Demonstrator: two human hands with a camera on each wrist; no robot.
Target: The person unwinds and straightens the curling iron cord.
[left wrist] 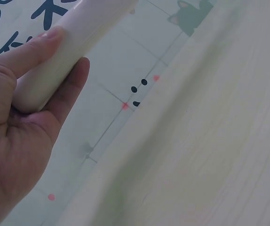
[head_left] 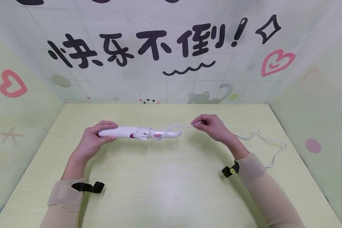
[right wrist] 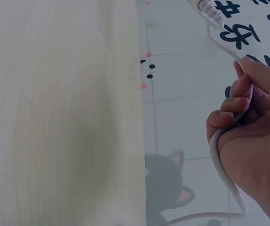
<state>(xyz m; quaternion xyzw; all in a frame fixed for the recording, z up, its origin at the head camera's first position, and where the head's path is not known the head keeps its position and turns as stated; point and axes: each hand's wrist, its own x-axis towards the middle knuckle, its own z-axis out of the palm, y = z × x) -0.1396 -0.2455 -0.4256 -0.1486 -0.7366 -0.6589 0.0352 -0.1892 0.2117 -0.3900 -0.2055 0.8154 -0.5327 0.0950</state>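
Note:
A white hair iron point(head_left: 123, 132) with pink parts is held up level over the table. My left hand point(head_left: 92, 137) grips its thick rounded end, thumb on one side and fingers on the other; the left wrist view shows this grip on the hair iron point(left wrist: 55, 61) closely. The white power cord point(head_left: 185, 126) loops around the slimmer end of the iron. To the right, my right hand point(head_left: 212, 126) pinches the cord between thumb and forefinger. In the right wrist view the cord point(right wrist: 224, 165) runs through the curled fingers and hangs below the palm.
The rest of the cord trails in bends across the right side of the pale wooden table point(head_left: 159, 190). A printed backdrop point(head_left: 148, 85) rises behind the table's far edge, with side panels left and right. Black straps point(head_left: 88, 187) sit on both sleeves.

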